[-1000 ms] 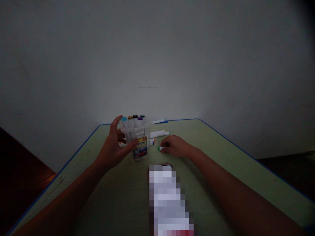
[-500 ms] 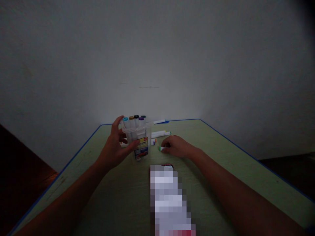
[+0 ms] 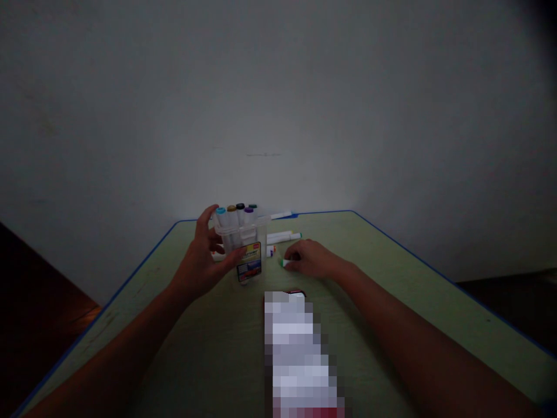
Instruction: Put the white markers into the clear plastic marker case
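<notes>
My left hand [image 3: 201, 255] is wrapped round a clear plastic marker case [image 3: 263, 258] with a printed label on its front. Several white markers stand in it, their caps light blue [image 3: 221, 211], brown, black, purple and dark green. To the right, the fingers of my right hand [image 3: 307, 258] are closed on a white marker with a green end [image 3: 283, 263], low over the table; most of its barrel is hidden by the hand. Behind the case lie loose white markers [image 3: 281, 237], one with a green end, partly covered by the case.
A phone-like thing with a blurred-out face [image 3: 296, 348] lies at the near middle of the greenish table [image 3: 217, 360]. The table has a blue edge. Another white marker [image 3: 282, 215] lies at the far edge, against the grey wall [image 3: 278, 104].
Hardly anything differs. The whole view has shifted very slightly, and both hands keep their hold on the case and the marker.
</notes>
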Demonstrator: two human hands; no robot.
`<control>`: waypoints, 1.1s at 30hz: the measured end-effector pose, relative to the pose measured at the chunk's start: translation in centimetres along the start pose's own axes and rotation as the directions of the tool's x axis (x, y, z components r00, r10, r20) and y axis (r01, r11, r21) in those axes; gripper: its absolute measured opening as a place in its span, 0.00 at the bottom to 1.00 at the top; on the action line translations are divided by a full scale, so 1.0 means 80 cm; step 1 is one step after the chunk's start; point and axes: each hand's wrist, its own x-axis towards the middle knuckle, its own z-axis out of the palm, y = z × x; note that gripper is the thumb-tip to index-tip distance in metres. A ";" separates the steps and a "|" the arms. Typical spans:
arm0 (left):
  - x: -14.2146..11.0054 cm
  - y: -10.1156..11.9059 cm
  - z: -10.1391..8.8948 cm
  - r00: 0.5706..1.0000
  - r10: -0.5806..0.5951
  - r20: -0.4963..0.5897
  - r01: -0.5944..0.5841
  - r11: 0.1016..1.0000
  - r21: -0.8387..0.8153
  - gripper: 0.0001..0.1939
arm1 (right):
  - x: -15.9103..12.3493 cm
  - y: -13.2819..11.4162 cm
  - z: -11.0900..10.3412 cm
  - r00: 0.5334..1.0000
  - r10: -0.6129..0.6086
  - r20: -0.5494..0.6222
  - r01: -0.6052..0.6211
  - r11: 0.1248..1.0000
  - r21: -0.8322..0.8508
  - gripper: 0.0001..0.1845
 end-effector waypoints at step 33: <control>0.000 -0.012 0.001 1.000 -0.022 -0.020 0.024 0.990 0.136 0.43 | 0.004 0.000 0.008 0.999 -0.006 -0.041 0.006 1.000 0.007 0.12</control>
